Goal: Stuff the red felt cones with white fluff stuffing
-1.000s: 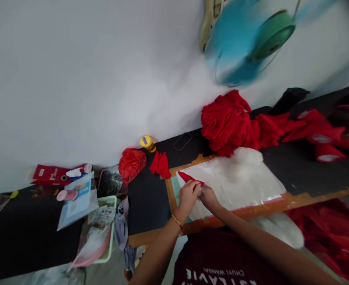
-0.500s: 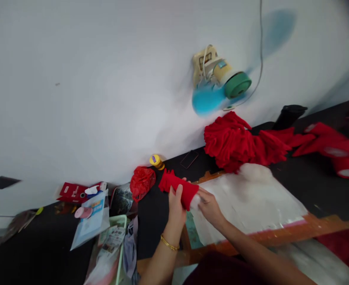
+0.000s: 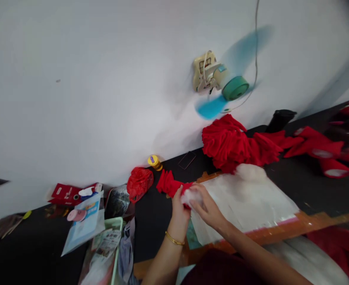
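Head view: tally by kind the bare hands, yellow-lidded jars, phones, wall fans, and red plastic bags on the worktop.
Hands: 2 (left hand, right hand)
Yellow-lidded jar: 1
Phone: 1
Wall fan: 1
Red plastic bag: 1
Total: 6

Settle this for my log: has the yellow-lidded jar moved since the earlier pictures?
No: judged against the wall, the yellow-lidded jar keeps its place between the red plastic bag and the phone.
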The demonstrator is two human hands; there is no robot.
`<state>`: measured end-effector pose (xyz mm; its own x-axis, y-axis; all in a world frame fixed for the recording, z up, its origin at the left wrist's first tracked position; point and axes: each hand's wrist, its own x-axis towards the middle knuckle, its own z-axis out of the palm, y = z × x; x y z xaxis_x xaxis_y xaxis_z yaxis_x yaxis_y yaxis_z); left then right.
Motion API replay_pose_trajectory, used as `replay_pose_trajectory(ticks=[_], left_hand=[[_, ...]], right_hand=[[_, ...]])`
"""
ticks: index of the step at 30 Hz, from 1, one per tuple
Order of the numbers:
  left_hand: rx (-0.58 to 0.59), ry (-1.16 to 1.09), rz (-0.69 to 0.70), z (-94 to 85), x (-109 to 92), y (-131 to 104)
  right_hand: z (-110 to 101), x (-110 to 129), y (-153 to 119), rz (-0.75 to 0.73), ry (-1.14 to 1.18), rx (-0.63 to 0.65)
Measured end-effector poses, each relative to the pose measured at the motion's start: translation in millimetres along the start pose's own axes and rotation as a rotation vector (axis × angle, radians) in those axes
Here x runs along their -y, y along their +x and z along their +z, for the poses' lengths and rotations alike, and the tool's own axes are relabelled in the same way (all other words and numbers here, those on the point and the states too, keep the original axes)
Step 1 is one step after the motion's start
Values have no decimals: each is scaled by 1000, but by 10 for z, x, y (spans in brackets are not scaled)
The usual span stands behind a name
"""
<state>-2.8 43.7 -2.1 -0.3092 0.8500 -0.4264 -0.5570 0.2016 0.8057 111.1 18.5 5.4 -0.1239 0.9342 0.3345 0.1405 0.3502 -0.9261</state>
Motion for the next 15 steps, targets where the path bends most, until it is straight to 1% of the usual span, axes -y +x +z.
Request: replay_pose_trajectory(ticks=[1,3,6,8,11,13,15], left_hand=[[-20,-22,-13,36,-15,-24],[-39,-63,-40,130,-50,-81],[20,-105,-56,270,-71,-153],[65,-113,-79,332,-42,-177],[104,-82,-106,358,49,-180],[132,-54,-109,341,102,-170],[161,-27,-113,319,119,-160]], right_hand=[[-5,13,8,10,-36,-9],[0,3,40,35,-85,-70],[-7,-75,114,59,-89,-181],[-45,-136,159,81,-74,-234],[-132,-207,193,142,-26,-262],[-183,-243,193,227,47,-249],[-215,-274,185,392,193,-235]])
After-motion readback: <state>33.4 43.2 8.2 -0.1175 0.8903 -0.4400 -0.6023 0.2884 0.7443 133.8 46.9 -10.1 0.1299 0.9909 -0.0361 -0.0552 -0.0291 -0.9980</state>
